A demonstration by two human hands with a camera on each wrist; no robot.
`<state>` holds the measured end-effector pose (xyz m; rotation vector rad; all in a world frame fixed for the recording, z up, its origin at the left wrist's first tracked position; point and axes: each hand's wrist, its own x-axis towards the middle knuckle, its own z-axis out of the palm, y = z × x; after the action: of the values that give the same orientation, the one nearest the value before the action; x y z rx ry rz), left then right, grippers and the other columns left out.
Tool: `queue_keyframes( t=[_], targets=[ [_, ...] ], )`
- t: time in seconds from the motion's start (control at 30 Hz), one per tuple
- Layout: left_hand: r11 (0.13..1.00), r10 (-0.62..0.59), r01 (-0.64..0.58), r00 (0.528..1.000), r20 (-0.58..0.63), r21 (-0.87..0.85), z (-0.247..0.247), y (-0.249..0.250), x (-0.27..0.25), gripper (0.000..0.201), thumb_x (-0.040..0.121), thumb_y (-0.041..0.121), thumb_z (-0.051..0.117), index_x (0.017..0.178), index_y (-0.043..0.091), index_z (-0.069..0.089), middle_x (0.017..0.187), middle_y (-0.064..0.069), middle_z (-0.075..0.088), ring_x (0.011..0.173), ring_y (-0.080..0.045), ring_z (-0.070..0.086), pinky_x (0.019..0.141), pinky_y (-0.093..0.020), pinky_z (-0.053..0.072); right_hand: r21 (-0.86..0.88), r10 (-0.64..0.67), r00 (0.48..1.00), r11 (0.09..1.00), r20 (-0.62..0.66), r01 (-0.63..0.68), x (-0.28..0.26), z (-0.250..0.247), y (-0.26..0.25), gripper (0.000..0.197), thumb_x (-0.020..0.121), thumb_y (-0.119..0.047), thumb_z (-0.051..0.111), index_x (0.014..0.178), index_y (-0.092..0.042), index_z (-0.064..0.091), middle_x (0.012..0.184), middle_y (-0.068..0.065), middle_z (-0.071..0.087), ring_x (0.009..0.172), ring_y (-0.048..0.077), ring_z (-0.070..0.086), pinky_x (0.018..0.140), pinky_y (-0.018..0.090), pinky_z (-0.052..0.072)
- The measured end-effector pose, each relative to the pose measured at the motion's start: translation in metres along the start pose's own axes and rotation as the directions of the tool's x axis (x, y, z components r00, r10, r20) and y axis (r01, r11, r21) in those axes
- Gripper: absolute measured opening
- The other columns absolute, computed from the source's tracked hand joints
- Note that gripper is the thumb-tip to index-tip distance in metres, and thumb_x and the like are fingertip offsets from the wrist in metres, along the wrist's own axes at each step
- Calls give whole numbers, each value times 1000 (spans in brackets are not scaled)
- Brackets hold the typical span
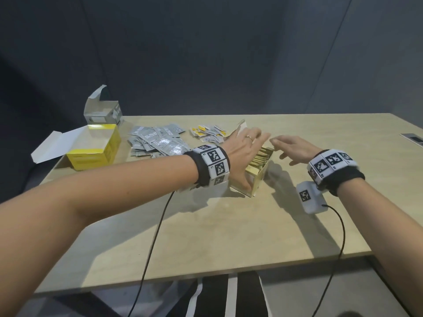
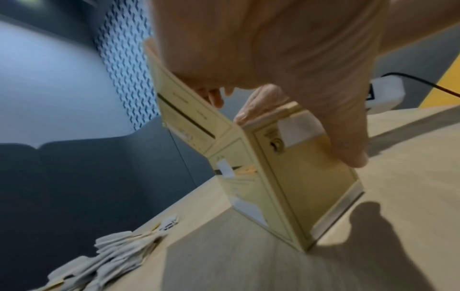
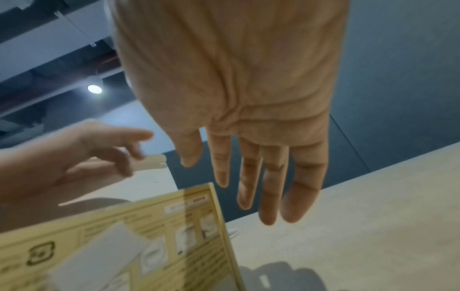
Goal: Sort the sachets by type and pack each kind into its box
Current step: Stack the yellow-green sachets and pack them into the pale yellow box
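likely light, thin card: the cream box (image 1: 256, 172) at frame centre, steadied by the left hand (image 1: 242, 152), thumb on its end; right hand (image 1: 290, 152) spread, empty.

Open box (image 1: 257, 173) at table (image 1: 206, 225) centre, sachets (image 1: 259, 157) standing in it. Sachet heap (image 1: 158, 143) at 10 o'clock of box; smaller heap (image 1: 209, 132) at 11, just right of first. Two open boxes at 9–10, near table's left edge: one (image 1: 96, 152) in front, other (image 1: 103, 112) behind.
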<state>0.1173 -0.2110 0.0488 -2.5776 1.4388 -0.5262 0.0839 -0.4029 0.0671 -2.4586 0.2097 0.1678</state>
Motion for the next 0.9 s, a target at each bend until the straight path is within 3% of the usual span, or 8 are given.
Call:
queue_keyframes(
  t=[0.13, 0.23, 0.37, 0.43, 0.53, 0.63, 0.77, 0.9],
  targets=[
    [994, 50, -23, 962, 267, -106, 14, 10, 4, 141, 53, 76, 70, 150, 3, -3, 158, -21, -3, 147, -29, 3, 118, -44, 5, -63, -14, 1000, 998, 16, 15, -1, 7, 1, 34, 100, -32, 40, 125, -19, 59, 116, 3, 64, 101, 22, 62, 80, 38, 54],
    [982, 51, 15, 938, 342, -188, 15, 7, 10, 135, 59, 69, 71, 151, 9, -6, 159, -16, -4, 148, -24, 4, 118, -40, 1, -89, -6, 1000, 996, 2, 6, -3, 7, 0, 32, 99, -29, 43, 111, -12, 67, 106, 3, 68, 94, 20, 65, 80, 37, 55],
    [985, 154, -106, 901, 405, -140, 1, -7, 13, 122, 63, 64, 72, 152, 24, -1, 161, -4, -1, 148, -20, 0, 116, -52, -6, -122, 44, 995, 992, 93, -33, -10, -3, -2, 25, 96, -30, 50, 90, -16, 70, 95, 0, 72, 87, 17, 67, 83, 35, 52],
    [971, 224, -177, 910, 349, -163, -15, -14, 7, 107, 64, 66, 71, 150, 31, 18, 160, -1, 11, 147, -19, 7, 116, -54, 0, -122, 30, 991, 992, 129, -14, -14, -11, -3, 23, 95, -33, 52, 90, -19, 70, 93, -2, 72, 86, 16, 68, 84, 36, 51],
    [894, 259, -254, 965, -39, -368, -38, -28, -13, 65, 70, 52, 75, 127, 27, 57, 145, 4, 44, 130, -17, 42, 108, -41, 34, -79, -108, 991, 992, -79, 101, -9, -19, -7, 34, 95, -38, 50, 116, -14, 61, 107, 0, 66, 88, 18, 66, 79, 38, 53],
    [862, 91, -241, 939, -331, -447, -42, -43, -31, 48, 76, 37, 76, 119, 21, 62, 132, 3, 53, 112, -16, 52, 95, -36, 43, 134, -157, 967, 973, -202, 186, -2, -22, -15, 47, 96, -44, 43, 137, -20, 43, 128, 1, 51, 102, 20, 59, 76, 35, 53],
    [839, -122, 40, 986, -116, -542, -28, -46, -49, 79, 79, 43, 72, 143, 17, 35, 146, -2, 36, 116, -8, 44, 97, -21, 35, 262, -191, 978, 951, 88, 162, -7, -16, -19, 42, 95, -43, 48, 137, -39, 45, 134, -5, 51, 115, 20, 54, 82, 35, 50],
    [658, -200, 133, 980, -3, -741, -6, -38, -59, 55, 92, 30, 60, 143, 20, 40, 138, 2, 51, 115, -10, 52, 93, -20, 44, 313, -271, 961, 918, 49, 243, -20, -8, -13, 36, 90, -22, 60, 124, -34, 59, 121, -4, 64, 110, 17, 59, 86, 34, 52]
  ],
)
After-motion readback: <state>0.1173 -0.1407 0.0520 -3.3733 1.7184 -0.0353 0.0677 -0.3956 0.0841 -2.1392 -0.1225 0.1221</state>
